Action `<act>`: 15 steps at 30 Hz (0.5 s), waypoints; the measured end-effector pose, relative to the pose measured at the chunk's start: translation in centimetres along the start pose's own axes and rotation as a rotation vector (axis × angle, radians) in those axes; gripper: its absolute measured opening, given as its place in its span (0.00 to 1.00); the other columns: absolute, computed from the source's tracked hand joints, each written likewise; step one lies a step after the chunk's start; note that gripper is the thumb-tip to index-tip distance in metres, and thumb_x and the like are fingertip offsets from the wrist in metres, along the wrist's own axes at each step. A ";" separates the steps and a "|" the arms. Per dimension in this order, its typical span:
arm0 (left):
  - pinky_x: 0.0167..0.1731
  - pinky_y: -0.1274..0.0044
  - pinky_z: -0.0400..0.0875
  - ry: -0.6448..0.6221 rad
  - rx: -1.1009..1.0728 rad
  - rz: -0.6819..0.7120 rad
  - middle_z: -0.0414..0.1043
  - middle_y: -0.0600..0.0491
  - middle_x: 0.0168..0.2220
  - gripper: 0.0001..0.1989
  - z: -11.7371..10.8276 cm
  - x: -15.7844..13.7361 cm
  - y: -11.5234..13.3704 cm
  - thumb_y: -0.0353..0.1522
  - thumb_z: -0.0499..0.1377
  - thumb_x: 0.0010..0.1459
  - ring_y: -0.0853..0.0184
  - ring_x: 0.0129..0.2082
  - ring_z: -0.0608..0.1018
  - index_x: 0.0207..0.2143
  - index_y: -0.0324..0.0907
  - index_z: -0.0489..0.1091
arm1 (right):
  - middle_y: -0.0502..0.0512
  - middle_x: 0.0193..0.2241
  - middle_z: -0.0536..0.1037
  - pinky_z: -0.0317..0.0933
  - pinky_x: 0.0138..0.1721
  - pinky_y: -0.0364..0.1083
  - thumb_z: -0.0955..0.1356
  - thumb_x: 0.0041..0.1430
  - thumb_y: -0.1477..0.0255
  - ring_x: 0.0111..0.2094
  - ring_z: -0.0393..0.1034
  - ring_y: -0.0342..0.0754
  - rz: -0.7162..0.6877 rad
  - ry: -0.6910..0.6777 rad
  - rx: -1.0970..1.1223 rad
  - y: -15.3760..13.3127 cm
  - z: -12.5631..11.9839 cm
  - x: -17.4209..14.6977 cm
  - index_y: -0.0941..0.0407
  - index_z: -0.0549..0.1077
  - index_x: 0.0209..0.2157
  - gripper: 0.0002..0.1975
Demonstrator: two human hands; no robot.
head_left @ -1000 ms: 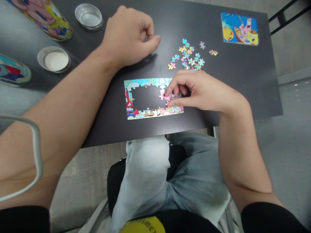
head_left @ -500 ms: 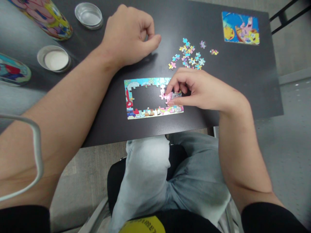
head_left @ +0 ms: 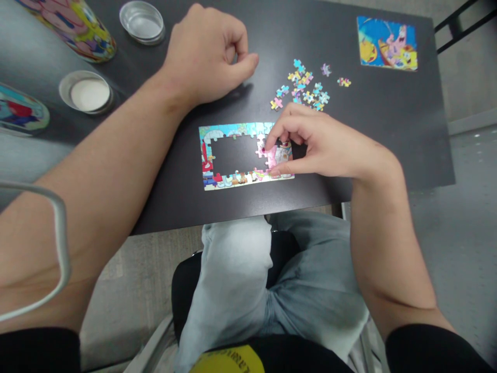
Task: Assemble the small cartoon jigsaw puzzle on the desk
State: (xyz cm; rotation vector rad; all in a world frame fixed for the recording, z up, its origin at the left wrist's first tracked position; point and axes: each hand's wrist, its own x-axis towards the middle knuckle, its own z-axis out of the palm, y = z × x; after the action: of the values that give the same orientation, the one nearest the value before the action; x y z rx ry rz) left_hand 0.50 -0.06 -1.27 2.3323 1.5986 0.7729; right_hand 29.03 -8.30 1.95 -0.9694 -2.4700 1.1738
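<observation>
A jigsaw puzzle (head_left: 208, 168) lies near the table's front edge, its border joined around a dark gap, with more pink pieces joined along its right side. My right hand (head_left: 310, 137) is over that right side. Its index fingertip touches a pink piece (head_left: 261, 146), and the thumb rests lower down, apart from the index finger; nothing shows gripped between them. Beyond this hand lies a pile of loose jigsaw pieces (head_left: 298, 85), partly hidden by the knuckles. My left hand (head_left: 212, 54) rests on the table in a loose fist, with nothing visible in it.
A finished-looking picture puzzle or card (head_left: 387, 44) lies at the far right of the dark table (head_left: 392, 129). At the left are two round metal lids (head_left: 142, 20) (head_left: 85, 93) and two printed cans (head_left: 91, 39) (head_left: 23, 111). A white cable (head_left: 62, 243) hangs at the lower left.
My right thumb has moved down, away from the index finger, widening the space between them and uncovering more of the puzzle's right side. My left hand stays almost still.
</observation>
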 end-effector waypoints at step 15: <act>0.62 0.57 0.75 0.072 -0.094 0.002 0.70 0.54 0.29 0.12 0.6 -0.1 -0.4 0.41 0.68 0.67 0.54 0.36 0.79 0.30 0.51 0.74 | 0.52 0.39 0.78 0.67 0.42 0.55 0.83 0.79 0.55 0.38 0.68 0.53 -0.002 0.300 0.060 1.5 -0.8 -0.9 0.47 0.88 0.46 0.12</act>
State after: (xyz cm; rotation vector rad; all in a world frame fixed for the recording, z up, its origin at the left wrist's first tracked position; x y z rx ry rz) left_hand 0.44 0.05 -2.03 2.2650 1.5522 0.9221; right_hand 30.77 -7.73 1.35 -1.0408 -2.1886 1.0117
